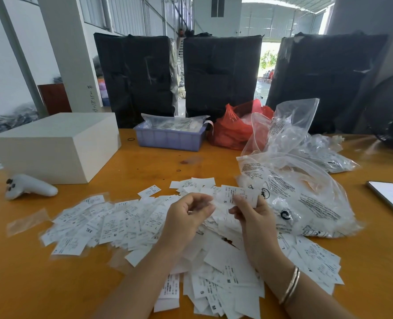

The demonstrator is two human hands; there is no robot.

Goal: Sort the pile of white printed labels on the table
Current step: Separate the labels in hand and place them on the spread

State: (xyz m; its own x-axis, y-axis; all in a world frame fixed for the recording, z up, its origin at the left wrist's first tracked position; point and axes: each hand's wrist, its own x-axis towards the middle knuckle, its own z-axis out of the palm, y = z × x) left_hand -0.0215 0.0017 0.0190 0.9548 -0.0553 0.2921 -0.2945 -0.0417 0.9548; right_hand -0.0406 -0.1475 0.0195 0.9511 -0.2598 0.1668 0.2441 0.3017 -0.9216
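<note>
Labels (126, 224) heaped loose on orange table (25, 279), spread under and around both hands. Right hand (252, 217) pinching 1 label (marked S) (237, 195) above pile; left hand (187, 217) curled loosely, holding nothing. Beyond: 1 white box (55, 143), 1 purple tray (170, 138), 3 black bales (222, 72).

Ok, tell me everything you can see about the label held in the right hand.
The label is a small white rectangular slip, paper-like, printed with fine black text and a bold "S" near its lower left. It is held up above the pile of labels, roughly flat and facing the camera, slightly tilted. The right hand pinches its lower right part between thumb and fingers. The left hand is curled close beside it; whether it touches the label is unclear.
</note>
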